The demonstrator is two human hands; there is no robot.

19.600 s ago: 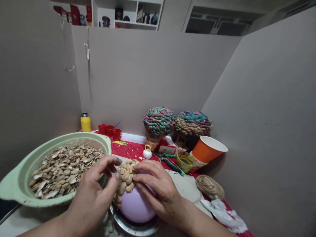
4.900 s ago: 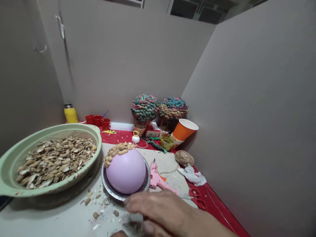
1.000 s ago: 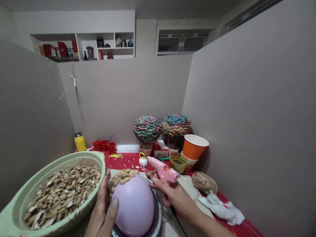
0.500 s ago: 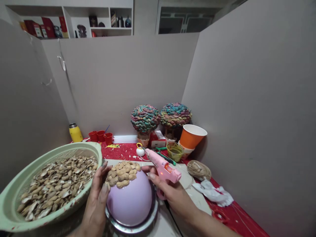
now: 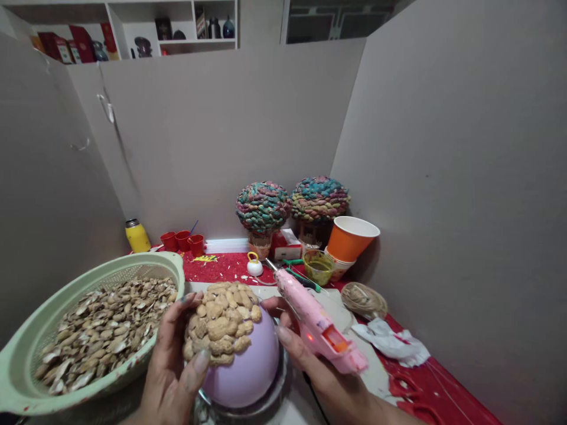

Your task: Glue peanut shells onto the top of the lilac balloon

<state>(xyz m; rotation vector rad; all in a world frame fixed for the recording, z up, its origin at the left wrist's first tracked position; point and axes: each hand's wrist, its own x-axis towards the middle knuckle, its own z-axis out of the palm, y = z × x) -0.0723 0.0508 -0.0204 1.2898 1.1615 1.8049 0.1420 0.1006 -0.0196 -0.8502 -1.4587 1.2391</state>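
Observation:
A lilac balloon (image 5: 248, 372), its upper left covered with peanut shells (image 5: 221, 321), rests in a round metal bowl (image 5: 280, 383). My left hand (image 5: 175, 354) is curled round the shell-covered left side, thumb on the lower shells. In my right hand (image 5: 305, 348) is a pink hot glue gun (image 5: 316, 319), its nozzle pointing away and up to the left, a small light glowing on its side. The right fingertips reach the balloon's right edge. A green colander (image 5: 170, 265) of loose peanut shells stands left of my left hand.
Two colourful shell-covered trees (image 5: 263, 206) stand at the back. Right of them are an orange paper cup (image 5: 348, 239), a yellowish bowl (image 5: 319, 268), a twine coil (image 5: 364, 301) and crumpled white cloth (image 5: 394, 342). Red cups (image 5: 182, 240) and a yellow bottle (image 5: 137, 236) sit back left. Grey partitions (image 5: 221, 130) enclose the table.
The balloon has turned so that more of its shell-covered top faces me. The glue gun has shifted right and slightly nearer. Both hands have kept their holds.

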